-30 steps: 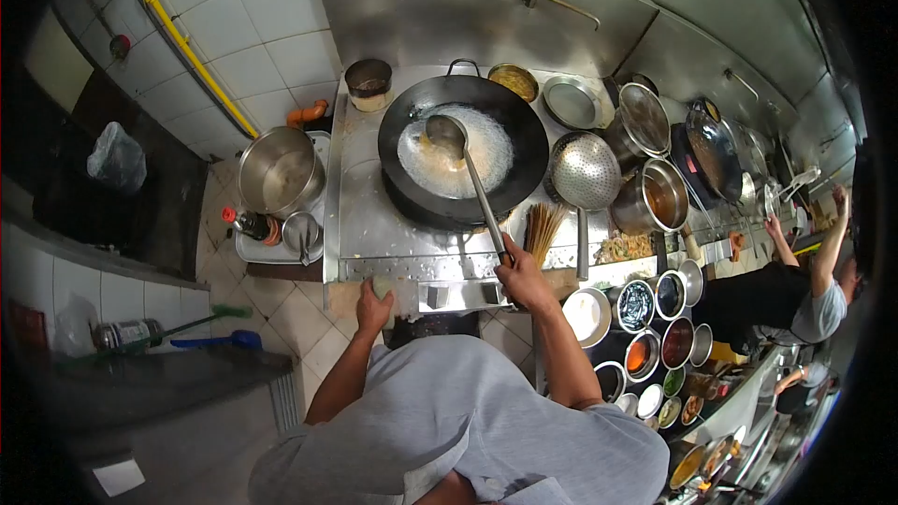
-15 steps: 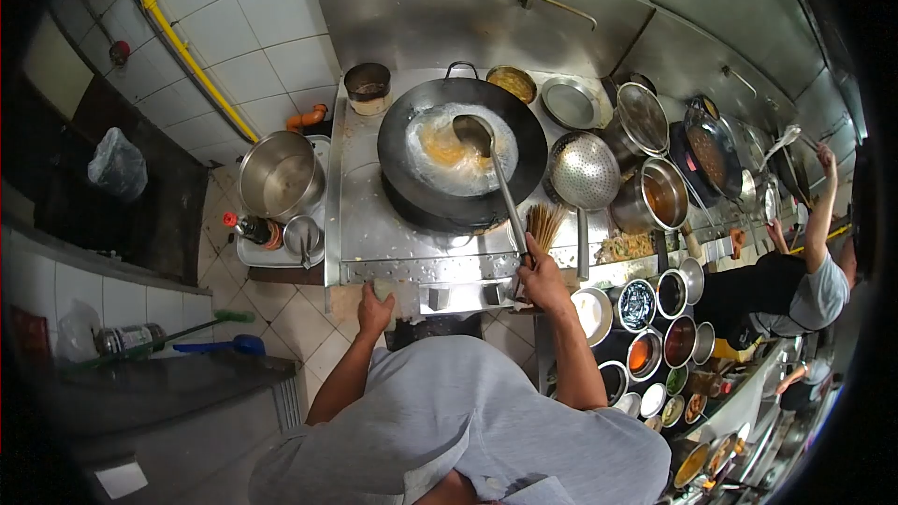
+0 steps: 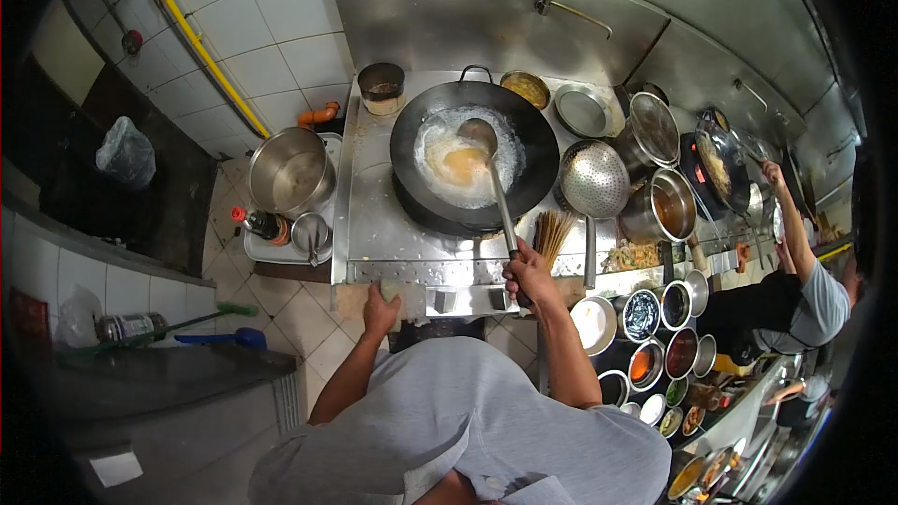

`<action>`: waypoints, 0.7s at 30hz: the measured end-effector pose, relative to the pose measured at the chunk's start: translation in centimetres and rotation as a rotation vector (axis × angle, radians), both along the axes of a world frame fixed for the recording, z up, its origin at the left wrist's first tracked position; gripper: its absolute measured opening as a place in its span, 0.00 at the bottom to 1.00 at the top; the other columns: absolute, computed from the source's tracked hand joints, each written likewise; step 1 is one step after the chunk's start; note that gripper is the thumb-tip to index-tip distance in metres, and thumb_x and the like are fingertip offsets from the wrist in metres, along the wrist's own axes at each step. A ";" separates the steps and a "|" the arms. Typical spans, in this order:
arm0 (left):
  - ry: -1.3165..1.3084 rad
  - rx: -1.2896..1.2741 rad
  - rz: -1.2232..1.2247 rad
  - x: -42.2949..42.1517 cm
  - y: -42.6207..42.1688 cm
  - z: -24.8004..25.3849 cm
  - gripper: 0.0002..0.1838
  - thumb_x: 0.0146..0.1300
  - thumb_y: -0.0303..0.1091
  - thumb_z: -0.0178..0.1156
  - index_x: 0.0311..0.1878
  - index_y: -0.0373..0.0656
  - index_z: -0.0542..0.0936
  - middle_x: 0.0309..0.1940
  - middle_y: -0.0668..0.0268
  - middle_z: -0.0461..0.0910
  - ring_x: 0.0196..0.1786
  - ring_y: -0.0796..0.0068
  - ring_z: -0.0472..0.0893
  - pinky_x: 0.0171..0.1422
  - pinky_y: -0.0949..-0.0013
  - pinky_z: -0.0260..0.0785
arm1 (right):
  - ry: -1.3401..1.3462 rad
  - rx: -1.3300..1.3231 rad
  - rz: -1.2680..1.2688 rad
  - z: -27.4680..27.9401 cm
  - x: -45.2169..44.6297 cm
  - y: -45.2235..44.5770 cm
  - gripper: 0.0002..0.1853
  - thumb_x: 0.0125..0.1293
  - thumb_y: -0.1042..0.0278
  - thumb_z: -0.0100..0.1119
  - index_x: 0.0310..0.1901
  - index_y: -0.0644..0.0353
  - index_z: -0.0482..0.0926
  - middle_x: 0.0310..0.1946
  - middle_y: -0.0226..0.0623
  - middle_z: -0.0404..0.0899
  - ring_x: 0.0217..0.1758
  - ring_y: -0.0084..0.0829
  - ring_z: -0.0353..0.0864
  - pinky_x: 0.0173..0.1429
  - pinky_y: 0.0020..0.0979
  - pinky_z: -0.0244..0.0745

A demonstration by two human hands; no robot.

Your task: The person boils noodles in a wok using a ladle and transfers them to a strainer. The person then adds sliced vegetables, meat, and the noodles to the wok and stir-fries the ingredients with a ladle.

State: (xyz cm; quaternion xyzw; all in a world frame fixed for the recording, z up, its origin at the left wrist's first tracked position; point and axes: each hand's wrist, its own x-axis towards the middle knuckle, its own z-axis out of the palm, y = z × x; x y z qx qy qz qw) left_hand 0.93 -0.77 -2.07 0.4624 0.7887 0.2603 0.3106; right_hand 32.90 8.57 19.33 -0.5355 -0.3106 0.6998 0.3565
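Note:
A black wok (image 3: 409, 164) on the steel stove holds bubbling whitish liquid with a yellowish patch (image 3: 463, 165) in it. My right hand (image 3: 529, 277) is wrapped round the handle of a long steel ladle (image 3: 499, 194), whose bowl dips into the liquid towards the back of the wok. At the stove's front edge, my left hand (image 3: 382, 307) is closed round a pale greenish cloth-like item (image 3: 389, 292). A bamboo brush (image 3: 552, 238) and a perforated strainer (image 3: 596, 180) lie to the right of the wok.
To the left are a deep steel pot (image 3: 291, 170), a red-capped bottle (image 3: 260, 223) and a small metal cup (image 3: 310, 235). Several sauce bowls stand at right, one with orange liquid (image 3: 644, 363). Beyond them a co-worker in grey (image 3: 819, 310) reaches towards another wok (image 3: 718, 161).
The ladle has swept around inside the wok, and the yellowish patch has changed shape. The whole view has shifted slightly. The co-worker's arm has come down towards the other wok.

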 end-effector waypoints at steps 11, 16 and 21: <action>-0.018 0.010 -0.029 -0.2 -0.1 0.0 0.39 0.56 0.44 0.67 0.68 0.38 0.64 0.55 0.42 0.77 0.56 0.39 0.79 0.60 0.48 0.71 | -0.247 0.120 0.206 1.2 0.8 -1.6 0.37 0.66 0.81 0.49 0.77 0.55 0.54 0.24 0.24 0.64 0.14 0.18 0.62 0.15 0.23 0.62; 0.024 -0.005 -0.021 -0.2 0.0 -0.5 0.39 0.56 0.44 0.67 0.68 0.38 0.65 0.55 0.42 0.78 0.55 0.40 0.79 0.60 0.48 0.71 | -0.416 0.126 0.172 2.8 1.3 -2.9 0.39 0.64 0.83 0.50 0.78 0.60 0.52 0.25 0.22 0.60 0.18 0.17 0.62 0.20 0.24 0.63; 0.012 0.008 -0.025 -0.1 0.0 -0.2 0.39 0.56 0.44 0.67 0.67 0.38 0.65 0.53 0.43 0.79 0.53 0.39 0.80 0.57 0.48 0.73 | -0.500 0.113 0.158 2.8 2.5 -2.9 0.40 0.64 0.83 0.52 0.78 0.58 0.53 0.26 0.22 0.61 0.20 0.17 0.63 0.22 0.24 0.63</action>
